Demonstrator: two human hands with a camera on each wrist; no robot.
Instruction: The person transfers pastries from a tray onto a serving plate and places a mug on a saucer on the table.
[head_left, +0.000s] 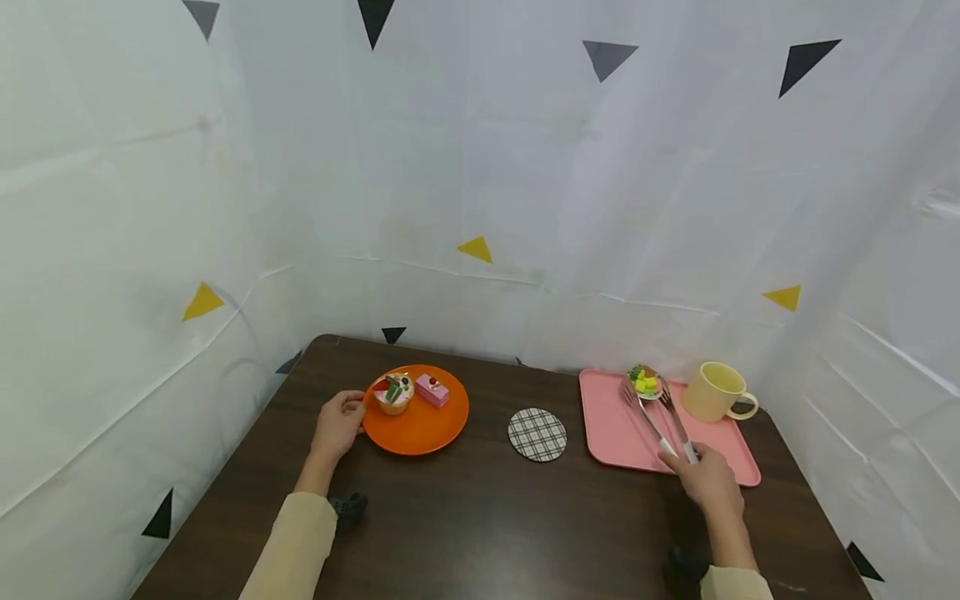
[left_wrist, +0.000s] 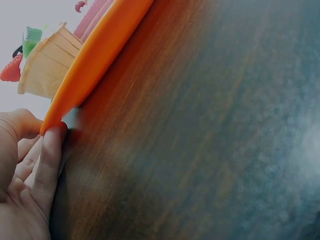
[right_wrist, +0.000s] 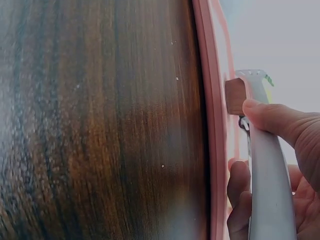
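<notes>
My left hand [head_left: 337, 425] pinches the left rim of an orange plate [head_left: 420, 437], thumb above and fingers beneath. On the plate sit a toy cupcake [head_left: 393, 393] with fruit on top and a pink cake piece [head_left: 432, 391]. At the right, my right hand [head_left: 708, 479] holds metal tongs [head_left: 655, 427] with fork-like ends, the thumb lying along one arm [right_wrist: 270, 170] in the right wrist view. The tongs' ends are spread on either side of a small fruit-topped tart [head_left: 645, 383] on a pink tray [head_left: 615, 442].
A yellow mug [head_left: 708, 392] stands at the tray's right end. Between plate and tray lies a round checked coaster [head_left: 537, 434]. Everything is on a dark wooden table [head_left: 480, 517], with white sheeting [head_left: 525, 167] hanging behind and at both sides.
</notes>
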